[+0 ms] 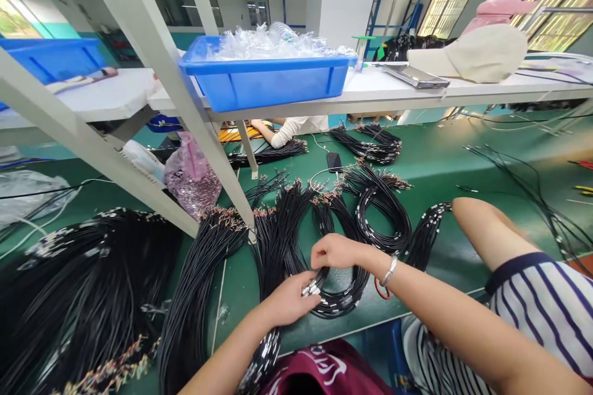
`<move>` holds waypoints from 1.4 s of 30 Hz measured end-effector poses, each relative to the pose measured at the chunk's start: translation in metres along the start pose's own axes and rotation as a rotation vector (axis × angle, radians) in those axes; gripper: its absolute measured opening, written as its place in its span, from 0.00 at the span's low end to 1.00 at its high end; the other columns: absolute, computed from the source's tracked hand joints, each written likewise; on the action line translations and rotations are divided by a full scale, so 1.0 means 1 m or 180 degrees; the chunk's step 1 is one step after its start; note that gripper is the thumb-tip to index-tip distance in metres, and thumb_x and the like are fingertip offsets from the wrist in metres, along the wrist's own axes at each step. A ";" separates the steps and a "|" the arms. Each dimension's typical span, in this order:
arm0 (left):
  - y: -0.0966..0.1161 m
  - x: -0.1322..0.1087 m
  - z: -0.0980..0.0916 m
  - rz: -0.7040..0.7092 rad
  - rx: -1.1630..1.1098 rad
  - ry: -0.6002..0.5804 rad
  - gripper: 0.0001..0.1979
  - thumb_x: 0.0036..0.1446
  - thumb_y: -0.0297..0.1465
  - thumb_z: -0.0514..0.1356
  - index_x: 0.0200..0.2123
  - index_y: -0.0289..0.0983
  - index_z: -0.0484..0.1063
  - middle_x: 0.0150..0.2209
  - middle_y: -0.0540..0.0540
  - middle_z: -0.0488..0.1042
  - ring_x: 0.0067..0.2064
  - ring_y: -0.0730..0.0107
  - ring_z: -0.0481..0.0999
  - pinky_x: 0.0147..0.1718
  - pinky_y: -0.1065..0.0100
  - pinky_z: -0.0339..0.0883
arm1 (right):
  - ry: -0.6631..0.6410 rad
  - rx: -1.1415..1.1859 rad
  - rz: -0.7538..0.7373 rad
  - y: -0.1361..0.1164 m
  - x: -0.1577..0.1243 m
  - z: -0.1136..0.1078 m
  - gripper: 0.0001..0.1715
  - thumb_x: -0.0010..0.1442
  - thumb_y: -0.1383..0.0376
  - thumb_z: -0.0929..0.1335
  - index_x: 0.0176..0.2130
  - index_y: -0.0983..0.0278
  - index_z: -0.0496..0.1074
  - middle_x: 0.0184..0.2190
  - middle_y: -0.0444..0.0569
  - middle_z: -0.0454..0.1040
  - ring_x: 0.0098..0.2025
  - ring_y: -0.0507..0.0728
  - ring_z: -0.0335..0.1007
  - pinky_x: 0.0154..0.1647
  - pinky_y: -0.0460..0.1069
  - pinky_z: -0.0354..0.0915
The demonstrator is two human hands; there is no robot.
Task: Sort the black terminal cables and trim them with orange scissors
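Green bench point(445, 163) under a white shelf rack point(157, 80), strewn with coiled black cables point(282, 234); a blue plastic crate point(264, 86) of clear packaging stands on the shelf above. Your left hand point(287, 299) has its fingers point(303, 296) clamped on metal-tipped cable ends point(311, 288) at the middle of the bench's near edge. Your right hand point(336, 251), bangle point(390, 270) at the wrist, curls just above them, its fingers together; you cannot tell whether they grip.
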State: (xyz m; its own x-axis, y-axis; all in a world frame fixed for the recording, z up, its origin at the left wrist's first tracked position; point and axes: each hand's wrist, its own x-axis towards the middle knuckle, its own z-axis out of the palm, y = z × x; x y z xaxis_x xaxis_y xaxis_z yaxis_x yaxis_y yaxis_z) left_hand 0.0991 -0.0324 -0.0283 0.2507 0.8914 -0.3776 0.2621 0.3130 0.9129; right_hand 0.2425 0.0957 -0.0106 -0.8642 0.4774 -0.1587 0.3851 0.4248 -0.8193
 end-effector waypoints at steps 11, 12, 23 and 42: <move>0.013 -0.001 -0.013 -0.0078 -0.0248 0.0408 0.15 0.50 0.32 0.55 0.42 0.35 0.67 0.25 0.52 0.68 0.21 0.76 0.64 0.21 0.74 0.60 | 0.2649 0.1076 0.1075 0.040 -0.017 -0.010 0.20 0.59 0.58 0.58 0.45 0.63 0.70 0.41 0.51 0.73 0.38 0.55 0.70 0.41 0.51 0.64; 0.017 -0.001 -0.017 -0.0088 -0.0318 0.0405 0.13 0.50 0.33 0.55 0.41 0.35 0.67 0.24 0.53 0.66 0.20 0.77 0.63 0.19 0.74 0.58 | 0.2743 0.1231 0.1170 0.043 -0.031 0.001 0.22 0.58 0.56 0.58 0.46 0.64 0.70 0.39 0.52 0.73 0.36 0.56 0.70 0.41 0.53 0.65; 0.007 0.013 0.033 -0.0015 0.1302 0.0498 0.17 0.49 0.32 0.56 0.44 0.38 0.67 0.38 0.43 0.74 0.39 0.56 0.73 0.36 0.63 0.63 | 0.2489 0.3967 0.1600 0.026 -0.029 0.067 0.20 0.54 0.51 0.65 0.32 0.67 0.69 0.30 0.53 0.74 0.30 0.55 0.71 0.33 0.53 0.69; -0.039 0.038 0.006 -0.1834 -0.3428 0.1145 0.19 0.45 0.40 0.65 0.32 0.31 0.65 0.28 0.40 0.74 0.30 0.60 0.77 0.22 0.68 0.69 | 0.2669 0.5271 0.1214 -0.035 -0.062 0.035 0.23 0.42 0.65 0.75 0.36 0.68 0.64 0.18 0.37 0.59 0.15 0.40 0.43 0.12 0.37 0.43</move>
State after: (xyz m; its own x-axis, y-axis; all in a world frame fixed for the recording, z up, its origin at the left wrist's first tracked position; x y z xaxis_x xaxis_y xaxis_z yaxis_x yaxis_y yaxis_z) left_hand 0.1035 -0.0128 -0.0790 0.0431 0.5238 -0.8508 -0.6801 0.6392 0.3590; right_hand 0.2712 0.0244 0.0081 -0.2645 0.7705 -0.5799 -0.6051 -0.6008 -0.5223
